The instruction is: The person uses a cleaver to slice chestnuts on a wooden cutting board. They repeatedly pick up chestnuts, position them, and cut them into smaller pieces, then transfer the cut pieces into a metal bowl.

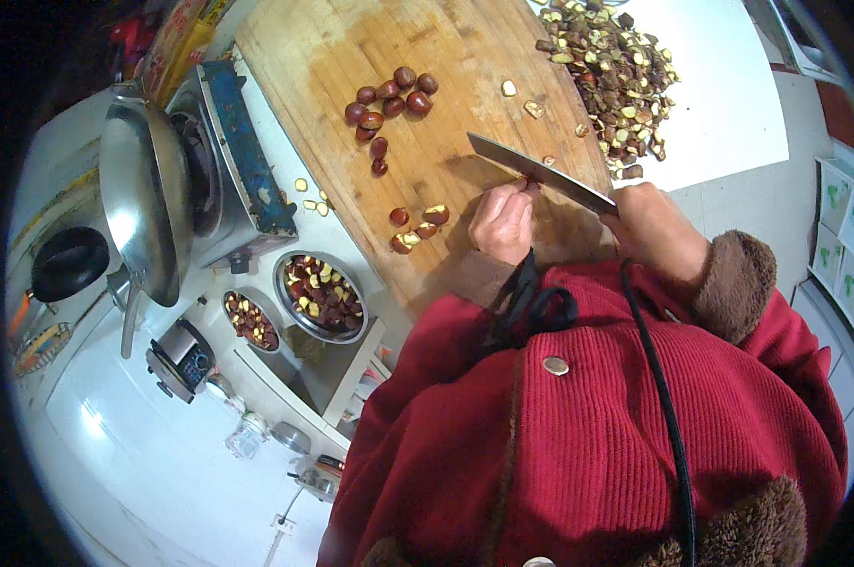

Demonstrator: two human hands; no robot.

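Observation:
My right hand (655, 221) is closed round the handle of a kitchen knife (540, 172), its blade slanting over the wooden cutting board (313, 42). At the blade's near side, my left hand (503, 221) pinches a chestnut (531, 183), mostly hidden by fingers and blade. Left of that hand lie several cut chestnuts (436, 214) showing pale flesh. Farther up the board is a group of whole brown chestnuts (393, 107). A few cut bits (534, 108) lie beyond the blade. Past the board's right edge, a large heap of chestnut pieces (625, 85) rests on a white surface.
Two metal bowls of cut chestnuts, one larger (365, 327) and one smaller (278, 346), stand left of the board. Behind them are a gas stove (246, 149) and a steel wok (143, 205). Pale pieces (300, 185) lie between stove and board.

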